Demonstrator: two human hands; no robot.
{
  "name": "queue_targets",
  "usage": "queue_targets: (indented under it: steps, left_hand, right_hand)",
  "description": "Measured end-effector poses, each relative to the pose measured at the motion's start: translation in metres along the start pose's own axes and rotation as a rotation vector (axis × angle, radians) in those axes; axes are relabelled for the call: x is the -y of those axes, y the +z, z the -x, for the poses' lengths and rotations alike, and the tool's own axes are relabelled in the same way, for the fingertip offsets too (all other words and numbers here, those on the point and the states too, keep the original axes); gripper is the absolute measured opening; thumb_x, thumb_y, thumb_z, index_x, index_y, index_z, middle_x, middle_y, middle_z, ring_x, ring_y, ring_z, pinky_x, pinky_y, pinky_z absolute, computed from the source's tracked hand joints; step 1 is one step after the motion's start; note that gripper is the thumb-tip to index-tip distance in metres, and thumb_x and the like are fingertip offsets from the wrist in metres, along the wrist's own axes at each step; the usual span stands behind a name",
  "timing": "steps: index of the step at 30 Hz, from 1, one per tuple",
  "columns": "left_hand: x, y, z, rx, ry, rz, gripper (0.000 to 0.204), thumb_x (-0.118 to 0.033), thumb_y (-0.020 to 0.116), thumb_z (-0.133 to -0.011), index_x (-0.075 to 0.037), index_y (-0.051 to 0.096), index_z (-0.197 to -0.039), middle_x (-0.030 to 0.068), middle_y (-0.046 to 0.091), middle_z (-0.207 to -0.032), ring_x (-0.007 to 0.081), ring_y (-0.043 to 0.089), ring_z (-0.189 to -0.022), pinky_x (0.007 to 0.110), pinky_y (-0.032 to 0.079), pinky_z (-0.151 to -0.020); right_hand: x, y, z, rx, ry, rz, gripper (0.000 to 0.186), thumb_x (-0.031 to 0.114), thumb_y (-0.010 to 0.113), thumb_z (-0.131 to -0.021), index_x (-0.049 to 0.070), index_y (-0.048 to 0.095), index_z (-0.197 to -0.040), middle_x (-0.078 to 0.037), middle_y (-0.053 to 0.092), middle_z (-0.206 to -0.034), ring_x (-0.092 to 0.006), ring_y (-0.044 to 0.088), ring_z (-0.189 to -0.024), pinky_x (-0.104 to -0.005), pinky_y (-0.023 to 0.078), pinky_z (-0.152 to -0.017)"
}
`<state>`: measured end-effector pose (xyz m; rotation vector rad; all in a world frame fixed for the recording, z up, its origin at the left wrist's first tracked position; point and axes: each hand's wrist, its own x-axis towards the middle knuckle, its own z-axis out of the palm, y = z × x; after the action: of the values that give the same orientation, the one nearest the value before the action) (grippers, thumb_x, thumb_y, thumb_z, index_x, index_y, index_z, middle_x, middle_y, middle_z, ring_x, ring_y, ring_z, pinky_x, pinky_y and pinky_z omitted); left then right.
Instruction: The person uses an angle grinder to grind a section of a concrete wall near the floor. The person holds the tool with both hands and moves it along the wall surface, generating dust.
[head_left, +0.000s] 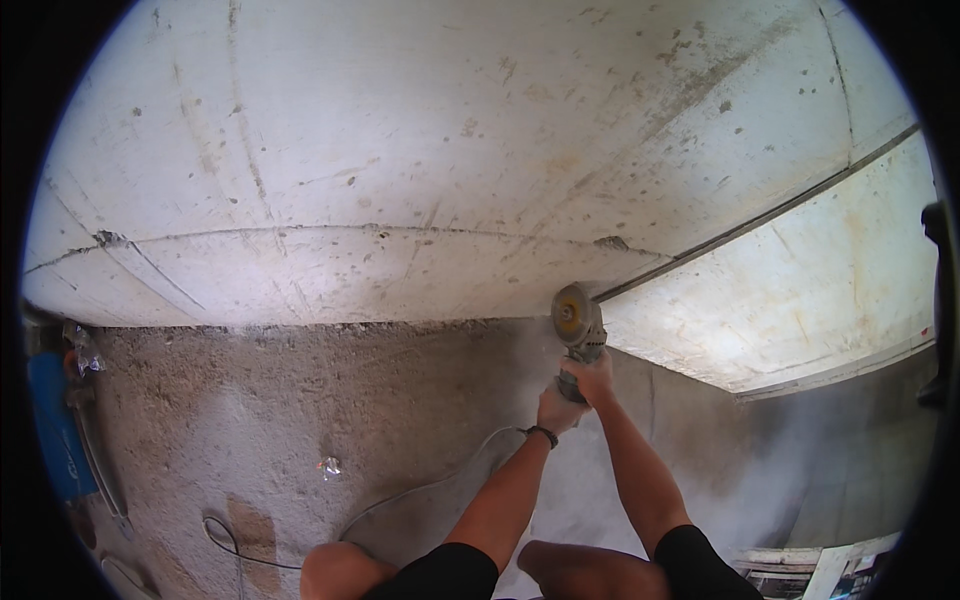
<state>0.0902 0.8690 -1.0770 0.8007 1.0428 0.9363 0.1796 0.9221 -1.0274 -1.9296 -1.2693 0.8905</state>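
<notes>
Both of my hands are wrapped round an angle grinder (590, 343) with a yellow-centred round disc (569, 313). My right hand (590, 376) grips the body just behind the grinder's head. Lower down, my left hand (559, 409), with a dark band at the wrist, closes on the rear end. The disc is at the lower edge of a pale concrete wall (420, 150), near a dark joint (760, 220) that slants up to the right. Whether the disc touches the concrete, I cannot tell. Hazy dust hangs around the tool and to the right.
A thin cable (430, 485) trails across the dusty ground (230, 400). A small crumpled shiny scrap (329, 467) lies on it. At the far left are a blue object (60, 430) and a long curved tool-like piece (97, 440). A pale wooden frame (825, 570) stands at lower right.
</notes>
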Motion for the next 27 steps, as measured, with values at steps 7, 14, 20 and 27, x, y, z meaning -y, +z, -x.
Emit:
queue_targets:
  steps: [7, 14, 20, 27]
  left_hand:
    - [0.005, 0.002, 0.03, 0.075, -0.002, 0.007, 0.059, -0.024, 0.091, -0.065, -0.002, 0.065, -0.113, 0.0123, 0.075, -0.106, 0.0236, 0.072, -0.1, 0.037, 0.056, -0.086]
    - [-0.051, 0.005, 0.067, 0.098, 0.117, -0.045, 0.053, -0.02, 0.09, -0.066, -0.004, 0.065, -0.11, 0.007, 0.074, -0.098, 0.0136, 0.07, -0.081, 0.032, 0.055, -0.071]
    - [-0.104, -0.022, 0.088, 0.045, 0.248, -0.08, 0.055, -0.019, 0.089, -0.064, -0.005, 0.064, -0.111, 0.0066, 0.074, -0.092, 0.0144, 0.069, -0.076, 0.033, 0.055, -0.068]
    - [-0.12, -0.042, 0.083, 0.059, 0.201, -0.052, 0.059, -0.021, 0.088, -0.063, -0.005, 0.062, -0.113, 0.0095, 0.074, -0.094, 0.0182, 0.072, -0.079, 0.034, 0.056, -0.07]
  right_hand:
    - [0.027, -0.008, 0.05, -0.114, -0.004, 0.045, 0.055, 0.019, 0.087, -0.069, -0.002, 0.063, -0.114, -0.01, 0.07, -0.105, -0.019, 0.066, -0.091, -0.0351, 0.054, -0.082]
    - [0.081, -0.035, 0.09, -0.137, -0.111, -0.15, 0.048, 0.017, 0.088, -0.072, 0.0, 0.065, -0.109, -0.008, 0.07, -0.1, -0.0157, 0.066, -0.088, -0.0317, 0.054, -0.08]
    - [0.111, -0.03, 0.093, 0.011, -0.127, -0.291, 0.047, 0.018, 0.089, -0.071, 0.0, 0.065, -0.108, -0.007, 0.07, -0.099, -0.0146, 0.067, -0.089, -0.031, 0.054, -0.08]
    - [0.123, -0.016, 0.084, -0.029, -0.193, -0.227, 0.046, 0.017, 0.089, -0.071, -0.002, 0.066, -0.106, -0.008, 0.072, -0.098, -0.0162, 0.068, -0.09, -0.0329, 0.055, -0.081]
